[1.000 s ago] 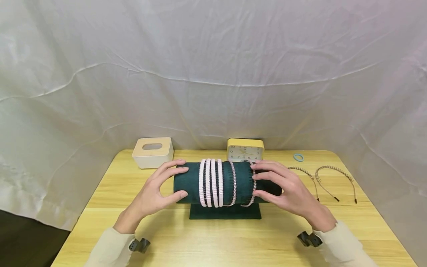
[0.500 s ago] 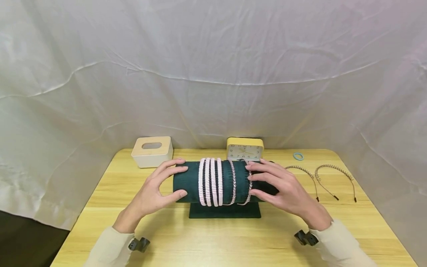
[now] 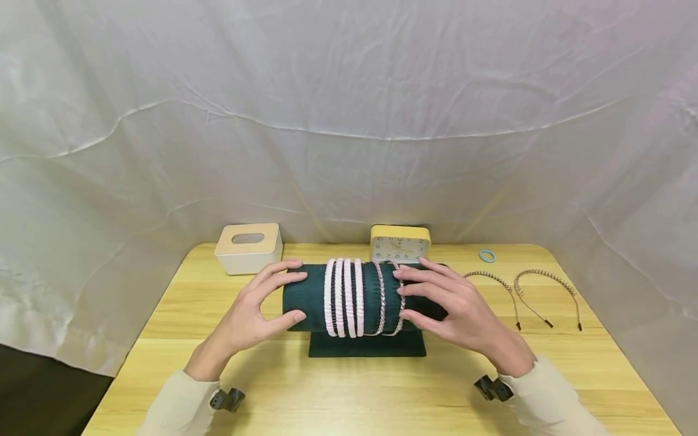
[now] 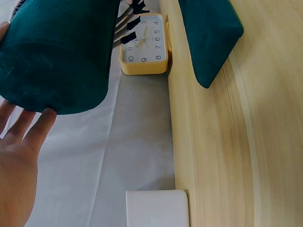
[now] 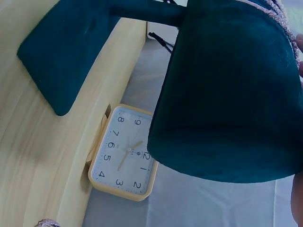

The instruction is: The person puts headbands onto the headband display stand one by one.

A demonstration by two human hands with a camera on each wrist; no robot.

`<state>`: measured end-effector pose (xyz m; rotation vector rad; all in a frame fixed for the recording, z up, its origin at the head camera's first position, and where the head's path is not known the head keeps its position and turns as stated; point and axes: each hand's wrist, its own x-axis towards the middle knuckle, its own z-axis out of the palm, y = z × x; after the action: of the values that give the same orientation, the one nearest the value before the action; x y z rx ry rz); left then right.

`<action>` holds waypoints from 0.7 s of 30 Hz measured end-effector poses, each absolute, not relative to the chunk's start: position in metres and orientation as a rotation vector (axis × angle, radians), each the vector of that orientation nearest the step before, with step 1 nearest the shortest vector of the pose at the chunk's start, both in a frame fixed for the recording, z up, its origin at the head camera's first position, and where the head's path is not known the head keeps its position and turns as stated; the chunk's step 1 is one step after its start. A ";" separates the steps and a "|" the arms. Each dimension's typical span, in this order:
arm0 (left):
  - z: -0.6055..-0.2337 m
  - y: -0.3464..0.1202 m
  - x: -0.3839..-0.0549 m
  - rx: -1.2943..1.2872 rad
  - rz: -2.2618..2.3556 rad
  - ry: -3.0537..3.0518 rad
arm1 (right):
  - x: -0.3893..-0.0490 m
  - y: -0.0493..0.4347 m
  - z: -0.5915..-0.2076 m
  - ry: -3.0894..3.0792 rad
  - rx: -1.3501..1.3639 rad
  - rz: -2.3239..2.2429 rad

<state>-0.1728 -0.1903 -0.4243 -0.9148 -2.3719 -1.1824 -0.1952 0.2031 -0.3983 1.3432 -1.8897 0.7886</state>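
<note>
A dark green velvet headband stand has a thick horizontal roll (image 3: 313, 300) over a flat base (image 3: 368, 346). Several pale pink and white headbands (image 3: 360, 303) sit side by side around its middle. To their right are a glittery braided headband (image 3: 382, 297) and a second braided headband (image 3: 402, 304). My left hand (image 3: 245, 318) holds the roll's left end, fingers on top and thumb at the front; the left wrist view shows its fingertips at the roll's end (image 4: 57, 85). My right hand (image 3: 460, 306) grips the second braided headband with fingers above and thumb at the front.
A tissue box (image 3: 249, 248) stands at the back left of the wooden table (image 3: 327, 399). Behind the stand is a yellow clock (image 3: 400, 233). On the right lie two thin spiral headbands (image 3: 545, 272) and a blue ring (image 3: 488, 256). Pale cloth hangs behind.
My right hand has slid leftward along the roll, bringing the second braided headband closer to the first. My left hand has kept its place at the left end.
</note>
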 end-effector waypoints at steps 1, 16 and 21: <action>-0.424 -0.190 -0.173 -0.914 -1.185 -2.372 | -0.195 0.203 -0.398 -1.894 1.340 0.783; -0.426 -0.190 -0.173 -0.914 -1.180 -2.373 | -0.193 0.197 -0.396 -1.910 1.319 0.741; -0.426 -0.190 -0.173 -0.910 -1.177 -2.377 | -0.194 0.196 -0.396 -1.902 1.326 0.723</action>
<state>-0.1731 -0.1904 -0.4265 -0.9103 -2.3768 -1.1767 -0.1938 0.1957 -0.3955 1.3260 -1.9025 0.7234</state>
